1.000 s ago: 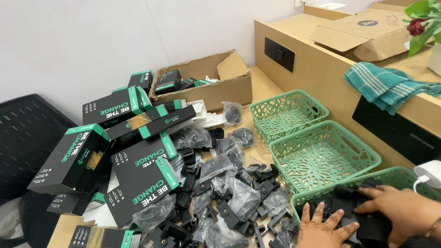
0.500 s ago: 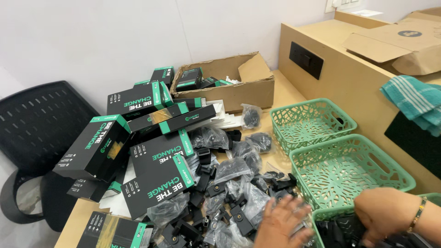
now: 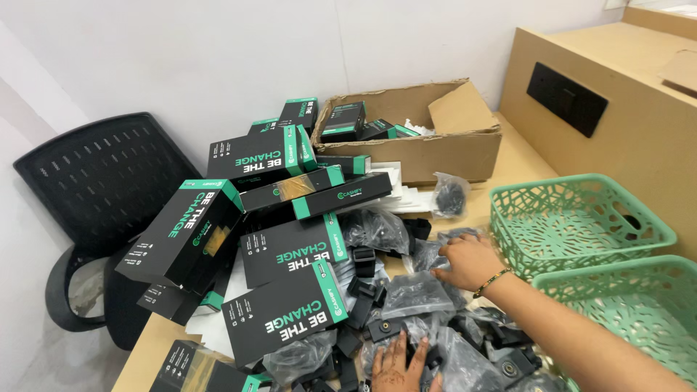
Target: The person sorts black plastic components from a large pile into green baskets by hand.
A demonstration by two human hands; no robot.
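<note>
Right hand (image 3: 470,260) has moved from basket onto a flat-lying bagged part (image 3: 415,290).

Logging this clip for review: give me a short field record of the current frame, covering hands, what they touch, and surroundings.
setting: wooden desk against a white wall
left hand: flat on the pile of black plastic parts
right hand: reaching onto clear bagged parts, bracelet on wrist
boxes: black-and-green cartons heaped at left
containers: open cardboard box; two green lattice baskets
other: black mesh chair at left
</note>
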